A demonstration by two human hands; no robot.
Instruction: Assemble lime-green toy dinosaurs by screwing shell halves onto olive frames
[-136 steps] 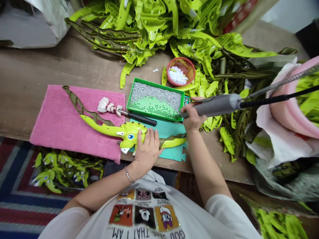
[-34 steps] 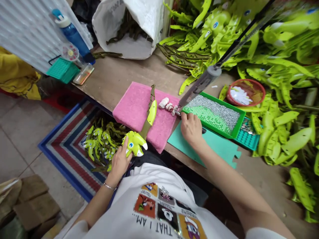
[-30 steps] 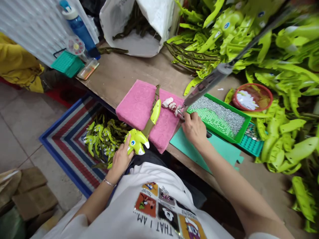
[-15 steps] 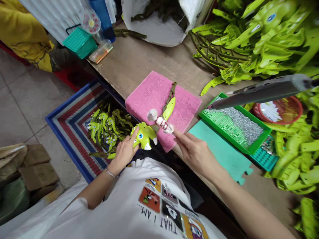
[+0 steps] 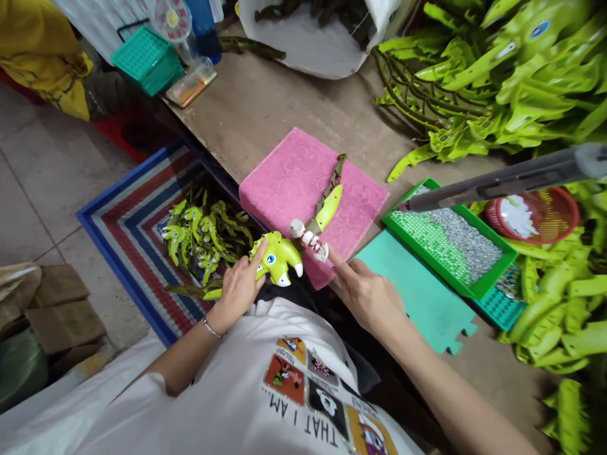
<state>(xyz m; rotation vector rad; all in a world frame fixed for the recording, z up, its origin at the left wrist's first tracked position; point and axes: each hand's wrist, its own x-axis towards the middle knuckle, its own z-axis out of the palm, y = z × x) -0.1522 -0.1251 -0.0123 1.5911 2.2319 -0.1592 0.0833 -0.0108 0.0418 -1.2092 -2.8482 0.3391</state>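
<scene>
A lime-green dinosaur toy [image 5: 279, 256] lies across the pink towel [image 5: 289, 177], its head past the table's near edge and its long tail [image 5: 329, 202] pointing away. My left hand [image 5: 238, 289] grips the head from the left side. My right hand [image 5: 367, 296] is closed on a thin tool whose white-wrapped tip [image 5: 310, 237] rests just behind the toy's head; the handle is hidden under my fingers. The grey powered screwdriver [image 5: 512, 180] hangs free above the green tray, with no hand on it.
A green tray of small screws [image 5: 490, 275] sits right of the towel on a teal foam mat [image 5: 417, 297], with a red basket [image 5: 566, 230] beyond. Heaps of green toy parts [image 5: 493, 69] fill the back right. Finished toys [image 5: 203, 230] lie on the striped rug below. A white sack [image 5: 303, 50] and a teal basket [image 5: 147, 58] stand at the back.
My right hand let go of the grey screwdriver, took the white-tipped tool from the towel and brought it to the toy's head. My left hand swung the toy round, head toward me.
</scene>
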